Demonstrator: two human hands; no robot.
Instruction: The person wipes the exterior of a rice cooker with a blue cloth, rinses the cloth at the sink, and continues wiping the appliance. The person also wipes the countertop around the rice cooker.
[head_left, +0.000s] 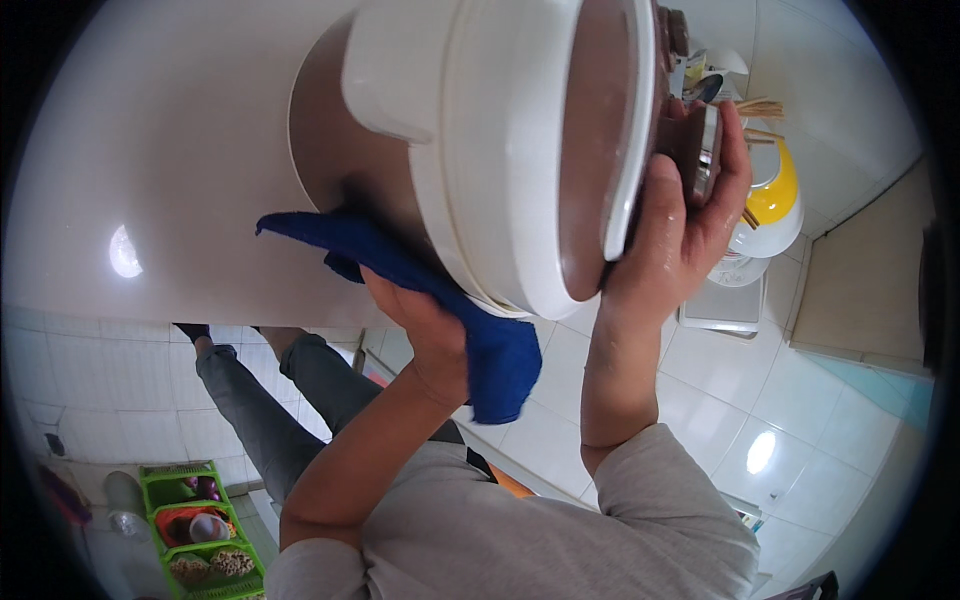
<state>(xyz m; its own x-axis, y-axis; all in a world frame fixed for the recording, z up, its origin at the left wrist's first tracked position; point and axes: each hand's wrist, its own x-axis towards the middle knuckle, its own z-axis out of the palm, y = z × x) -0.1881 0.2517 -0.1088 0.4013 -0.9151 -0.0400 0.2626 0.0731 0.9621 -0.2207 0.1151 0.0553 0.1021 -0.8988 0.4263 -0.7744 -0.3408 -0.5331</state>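
Observation:
A large rounded brown and white appliance (502, 150), perhaps a rice cooker or pressure cooker, fills the upper middle of the head view. My left hand (420, 315) is closed on a dark blue cloth (502, 367) and presses it against the lower side of the appliance; the cloth hides part of the fingers. Over at the appliance's right end, my right hand (675, 225) grips a brown projecting part with a shiny metallic edge (705, 150), thumb on the near side and fingers around the far side. Water drops show on the right hand and wrist.
A pale smooth surface (187, 180) spans the left. Beyond the right hand are a yellow and white container (772, 187), wooden chopsticks (763, 109), a dark spoon (707, 88) and a flat grey-white device (724, 304). A green basket (161, 534) with onions and other food stands lower left.

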